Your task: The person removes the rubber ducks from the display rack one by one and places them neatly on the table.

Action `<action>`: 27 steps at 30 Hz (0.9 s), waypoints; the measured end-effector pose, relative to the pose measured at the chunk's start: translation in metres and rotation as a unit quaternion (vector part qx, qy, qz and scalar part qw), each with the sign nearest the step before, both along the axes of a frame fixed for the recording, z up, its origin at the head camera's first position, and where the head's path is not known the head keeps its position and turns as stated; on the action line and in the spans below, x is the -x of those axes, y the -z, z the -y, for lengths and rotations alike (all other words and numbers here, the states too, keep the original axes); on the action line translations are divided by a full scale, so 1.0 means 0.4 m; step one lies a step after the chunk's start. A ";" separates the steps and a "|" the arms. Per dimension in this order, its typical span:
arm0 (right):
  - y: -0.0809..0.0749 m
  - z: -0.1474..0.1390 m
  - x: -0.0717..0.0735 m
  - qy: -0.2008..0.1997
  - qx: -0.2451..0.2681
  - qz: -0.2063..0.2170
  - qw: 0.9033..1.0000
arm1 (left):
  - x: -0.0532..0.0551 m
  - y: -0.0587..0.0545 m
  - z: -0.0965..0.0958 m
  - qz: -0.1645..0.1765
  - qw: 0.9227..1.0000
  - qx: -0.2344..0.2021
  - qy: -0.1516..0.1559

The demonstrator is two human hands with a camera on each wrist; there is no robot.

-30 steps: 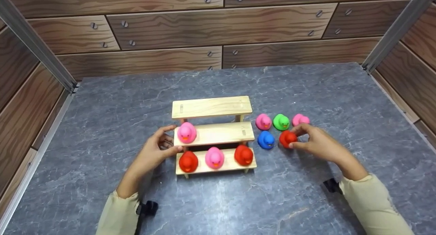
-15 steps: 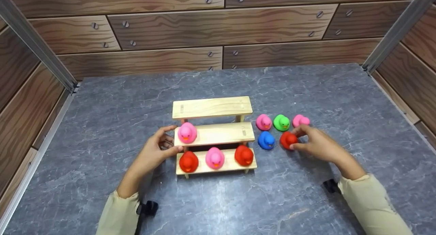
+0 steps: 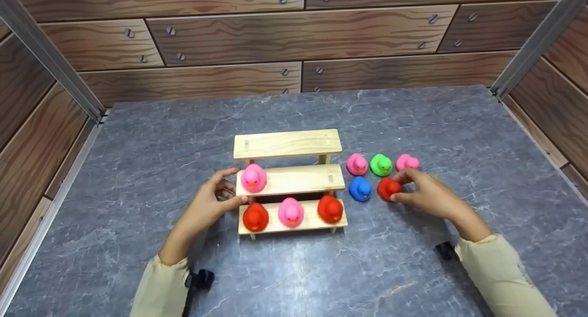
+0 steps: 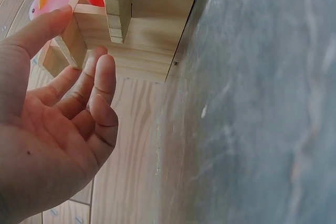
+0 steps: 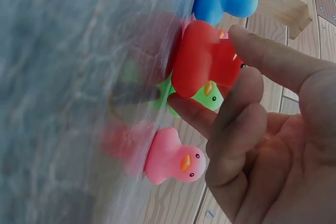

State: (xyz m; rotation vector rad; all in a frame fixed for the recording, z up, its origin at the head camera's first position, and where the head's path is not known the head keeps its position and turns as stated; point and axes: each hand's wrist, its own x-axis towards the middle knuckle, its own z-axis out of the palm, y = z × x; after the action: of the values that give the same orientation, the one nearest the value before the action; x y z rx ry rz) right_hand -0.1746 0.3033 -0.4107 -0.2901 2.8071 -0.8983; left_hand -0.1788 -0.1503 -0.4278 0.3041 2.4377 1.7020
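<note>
My left hand [image 3: 210, 200] grips the left end of a three-tier wooden display stand [image 3: 298, 181], thumb at the front of the middle tier and a finger behind it. In the left wrist view, the other fingers of the left hand [image 4: 63, 124] curl beside the stand. My right hand [image 3: 425, 193] pinches a red rubber duck [image 3: 388, 189] between thumb and finger, down at the tabletop. The right wrist view has this red duck [image 5: 197, 59] low against its reflection. Around it are a blue duck [image 3: 360, 189], a green duck [image 3: 381, 165] and a pink duck [image 3: 407, 162].
Another pink duck [image 3: 357, 164] stands by the stand's right side. The bottom tier holds a red duck [image 3: 255, 217], a pink duck [image 3: 291, 212] and a second red duck [image 3: 330, 209]. One pink duck [image 3: 253, 178] sits on the middle tier's left. Wood-patterned walls [image 3: 229, 41] enclose the grey table [image 3: 294, 271].
The view shifts very slightly. Both hands stay where they were, the left on the stand and the right on the red duck.
</note>
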 end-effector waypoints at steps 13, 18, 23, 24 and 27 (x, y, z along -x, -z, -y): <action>0.001 -0.002 0.000 -0.006 0.016 0.001 1.000 | 0.000 -0.002 0.000 -0.004 1.000 -0.003 0.008; -0.022 -0.002 -0.009 -0.010 0.031 -0.012 0.999 | 0.000 -0.004 -0.001 0.000 1.000 0.002 0.004; -0.045 0.012 -0.019 -0.008 0.065 -0.017 0.998 | -0.001 -0.004 0.000 0.004 1.000 0.004 0.003; -0.048 0.016 -0.022 -0.008 0.073 -0.018 0.997 | -0.001 -0.004 0.000 0.004 1.000 0.004 0.002; -0.058 0.031 -0.030 -0.007 0.110 -0.011 0.994 | -0.001 -0.004 -0.001 0.002 1.000 0.002 0.001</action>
State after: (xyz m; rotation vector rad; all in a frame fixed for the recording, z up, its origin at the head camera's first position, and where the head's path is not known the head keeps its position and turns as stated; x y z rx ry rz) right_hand -0.1626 0.2910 -0.3873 -0.3520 2.7228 -1.2095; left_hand -0.1785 -0.1499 -0.4260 0.3017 2.4360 1.6962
